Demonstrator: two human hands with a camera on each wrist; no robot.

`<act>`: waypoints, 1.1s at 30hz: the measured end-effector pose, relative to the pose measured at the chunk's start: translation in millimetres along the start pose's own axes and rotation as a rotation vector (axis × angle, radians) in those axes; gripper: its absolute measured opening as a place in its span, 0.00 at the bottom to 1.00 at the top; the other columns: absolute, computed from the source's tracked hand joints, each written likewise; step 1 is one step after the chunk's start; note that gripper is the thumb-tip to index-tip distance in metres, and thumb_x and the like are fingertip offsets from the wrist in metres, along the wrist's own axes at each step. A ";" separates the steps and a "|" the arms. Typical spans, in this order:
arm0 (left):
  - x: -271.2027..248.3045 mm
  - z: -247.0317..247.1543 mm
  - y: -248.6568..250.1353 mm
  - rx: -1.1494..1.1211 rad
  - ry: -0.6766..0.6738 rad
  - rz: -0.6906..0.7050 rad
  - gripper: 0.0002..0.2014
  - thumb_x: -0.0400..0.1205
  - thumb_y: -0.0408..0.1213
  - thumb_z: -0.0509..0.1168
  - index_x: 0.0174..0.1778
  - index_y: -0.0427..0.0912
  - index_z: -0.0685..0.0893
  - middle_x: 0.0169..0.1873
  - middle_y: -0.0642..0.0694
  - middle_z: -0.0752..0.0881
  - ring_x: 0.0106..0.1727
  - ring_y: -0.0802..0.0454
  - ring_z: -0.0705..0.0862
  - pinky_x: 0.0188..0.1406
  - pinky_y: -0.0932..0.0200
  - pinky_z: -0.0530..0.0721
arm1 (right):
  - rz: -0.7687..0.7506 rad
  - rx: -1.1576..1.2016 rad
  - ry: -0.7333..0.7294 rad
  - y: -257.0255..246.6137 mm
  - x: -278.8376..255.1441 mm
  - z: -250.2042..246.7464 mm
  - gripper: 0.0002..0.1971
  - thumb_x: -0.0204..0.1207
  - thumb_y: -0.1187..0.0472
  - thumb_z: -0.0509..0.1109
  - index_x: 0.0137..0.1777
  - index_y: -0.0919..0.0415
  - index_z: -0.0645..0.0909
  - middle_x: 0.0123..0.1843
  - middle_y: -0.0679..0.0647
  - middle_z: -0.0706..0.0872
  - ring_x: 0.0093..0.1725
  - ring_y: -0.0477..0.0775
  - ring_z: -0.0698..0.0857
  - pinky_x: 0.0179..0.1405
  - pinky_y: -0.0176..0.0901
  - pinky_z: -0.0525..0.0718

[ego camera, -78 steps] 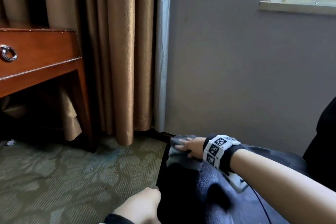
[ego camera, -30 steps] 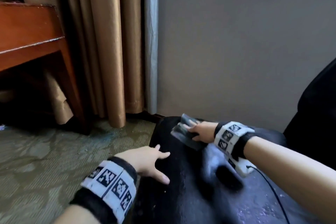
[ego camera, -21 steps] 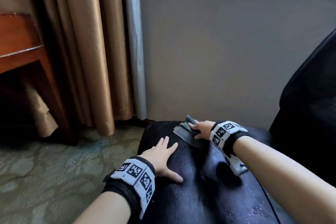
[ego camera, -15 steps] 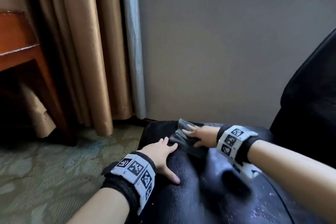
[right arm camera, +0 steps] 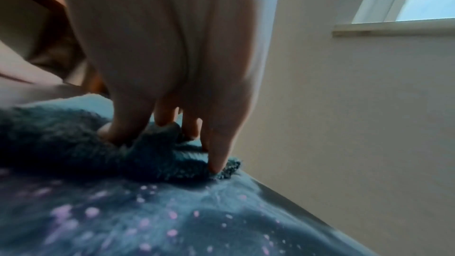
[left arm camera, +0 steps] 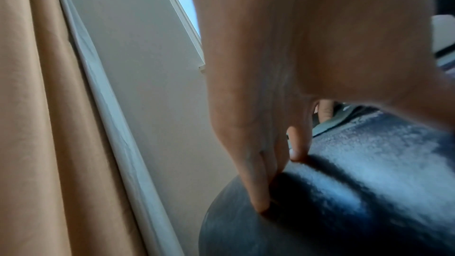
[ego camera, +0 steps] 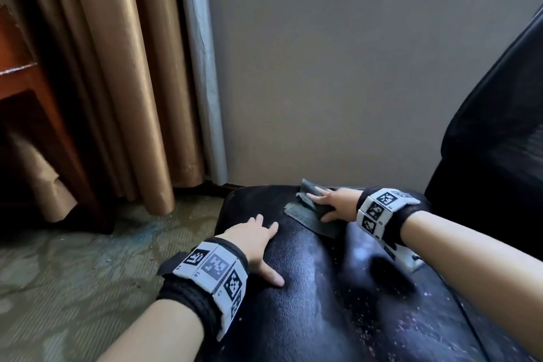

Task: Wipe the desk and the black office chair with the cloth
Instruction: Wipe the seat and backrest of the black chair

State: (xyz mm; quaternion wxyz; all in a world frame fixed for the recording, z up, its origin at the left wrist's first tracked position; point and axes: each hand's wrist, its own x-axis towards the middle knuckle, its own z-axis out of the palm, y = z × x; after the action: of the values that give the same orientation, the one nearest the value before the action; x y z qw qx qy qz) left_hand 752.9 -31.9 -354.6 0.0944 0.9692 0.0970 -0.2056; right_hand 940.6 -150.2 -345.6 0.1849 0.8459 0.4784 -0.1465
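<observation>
Since 0.5 s ago right hand (ego camera: 335, 204) slid cloth (ego camera: 311, 213) right along chair seat (ego camera: 308, 288) far edge | fingers flat, pressing bunched cloth | left hand (ego camera: 254, 239) open, bracing seat near-left | risk: cloth slips off far edge.

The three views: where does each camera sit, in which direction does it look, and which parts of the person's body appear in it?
Head: on the person's head, looking down at the black chair seat; shows both forearms, the left hand flat on the seat, the right hand on the cloth.
Left wrist: under the left wrist, looking along the fingers toward curtain and wall.
Right wrist: under the right wrist, looking along the fingers pressing the cloth.
Shared: all show the seat; both wrist views show the window.
</observation>
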 end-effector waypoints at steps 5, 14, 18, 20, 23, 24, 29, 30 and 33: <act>1.4 -1.0 -1.7 -0.006 -0.008 0.003 0.55 0.71 0.60 0.72 0.84 0.47 0.44 0.83 0.35 0.44 0.84 0.43 0.48 0.81 0.50 0.56 | -0.031 0.027 -0.074 -18.3 -14.3 9.2 0.37 0.83 0.51 0.59 0.83 0.51 0.40 0.84 0.65 0.40 0.82 0.70 0.46 0.81 0.56 0.52; -2.3 1.2 -1.0 0.006 -0.010 -0.002 0.54 0.72 0.61 0.70 0.84 0.47 0.43 0.83 0.34 0.45 0.84 0.43 0.49 0.81 0.51 0.57 | 0.159 0.025 -0.026 6.0 -1.5 -0.9 0.37 0.83 0.48 0.59 0.84 0.55 0.42 0.84 0.63 0.47 0.80 0.66 0.60 0.77 0.52 0.62; 0.8 -4.0 1.7 0.014 -0.015 -0.021 0.55 0.70 0.62 0.72 0.84 0.46 0.47 0.82 0.33 0.51 0.82 0.44 0.57 0.79 0.53 0.62 | 0.036 -0.004 -0.049 -21.2 -8.6 7.3 0.34 0.84 0.52 0.59 0.84 0.51 0.43 0.84 0.64 0.44 0.82 0.69 0.55 0.79 0.53 0.59; 0.0 -4.9 3.2 0.011 -0.021 -0.023 0.55 0.70 0.61 0.72 0.84 0.45 0.47 0.82 0.32 0.49 0.83 0.43 0.56 0.79 0.55 0.59 | 0.029 0.000 -0.036 -11.3 -12.3 10.0 0.33 0.84 0.54 0.58 0.84 0.53 0.43 0.85 0.61 0.43 0.82 0.64 0.57 0.78 0.47 0.59; -1.4 -1.6 1.4 0.017 -0.003 -0.015 0.54 0.72 0.62 0.70 0.84 0.46 0.45 0.82 0.33 0.48 0.83 0.43 0.54 0.80 0.54 0.58 | 0.196 0.042 -0.008 26.6 -15.2 14.4 0.33 0.84 0.55 0.58 0.84 0.55 0.45 0.85 0.59 0.46 0.77 0.64 0.68 0.72 0.46 0.67; -1.0 -0.5 0.6 0.018 0.002 -0.013 0.54 0.72 0.62 0.70 0.84 0.46 0.45 0.83 0.34 0.47 0.83 0.43 0.54 0.80 0.53 0.58 | 0.274 0.046 -0.023 39.0 -17.6 15.4 0.32 0.85 0.55 0.57 0.84 0.56 0.45 0.85 0.59 0.48 0.77 0.65 0.68 0.71 0.47 0.69; 2.2 1.2 1.0 0.044 -0.009 -0.025 0.54 0.72 0.63 0.70 0.84 0.46 0.45 0.82 0.33 0.49 0.83 0.42 0.55 0.79 0.49 0.62 | 0.368 0.047 -0.003 52.1 -11.0 16.5 0.31 0.85 0.51 0.55 0.83 0.56 0.48 0.82 0.62 0.60 0.77 0.63 0.69 0.72 0.47 0.67; 2.2 1.2 2.3 0.051 -0.012 -0.032 0.54 0.71 0.63 0.70 0.84 0.46 0.45 0.82 0.33 0.51 0.82 0.42 0.56 0.79 0.49 0.63 | 0.327 0.026 0.016 39.9 -5.2 15.0 0.31 0.85 0.51 0.55 0.83 0.54 0.46 0.82 0.63 0.59 0.77 0.64 0.68 0.73 0.49 0.66; 2.7 0.6 4.5 0.056 -0.010 -0.042 0.55 0.71 0.62 0.71 0.84 0.46 0.45 0.82 0.33 0.52 0.82 0.41 0.57 0.78 0.48 0.64 | 0.223 -0.011 0.009 3.1 7.9 7.9 0.30 0.86 0.53 0.53 0.83 0.51 0.45 0.81 0.69 0.57 0.78 0.68 0.64 0.74 0.54 0.65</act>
State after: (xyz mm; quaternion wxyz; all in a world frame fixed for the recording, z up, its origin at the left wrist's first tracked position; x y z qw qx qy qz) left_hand 756.2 -36.0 -355.6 0.0632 0.9683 0.1109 -0.2149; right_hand 946.7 -149.3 -355.5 0.2025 0.8935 0.3830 -0.1184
